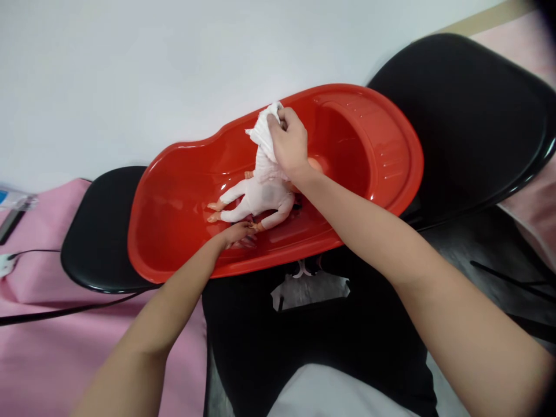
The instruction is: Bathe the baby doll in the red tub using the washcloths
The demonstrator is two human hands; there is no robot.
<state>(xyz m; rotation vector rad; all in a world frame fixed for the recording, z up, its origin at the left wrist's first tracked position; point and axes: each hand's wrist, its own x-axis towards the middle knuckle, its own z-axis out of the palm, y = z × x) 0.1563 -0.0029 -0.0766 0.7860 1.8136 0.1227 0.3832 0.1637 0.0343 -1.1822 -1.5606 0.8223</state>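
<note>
A baby doll [264, 197] in white clothing lies in a red baby bathtub [174, 179], its bare feet toward the left end and its head partly hidden behind my right wrist. My right hand [290, 139] is closed on a white cloth [263, 132], lifted above the doll's chest; its ruffled lower part hangs down to the doll. Inside the near side of the tub, my left hand [238, 233] has its fingertips closed at the doll's small hand. A grey patch shows on the doll's front.
The tub rests across two black seats, one at the left [99, 226] and one at the right [469, 116]. A pale wall [174, 69] runs behind. Pink fabric [52, 347] covers the left side, with a black cable [65, 315] crossing it. My black-clothed lap is below.
</note>
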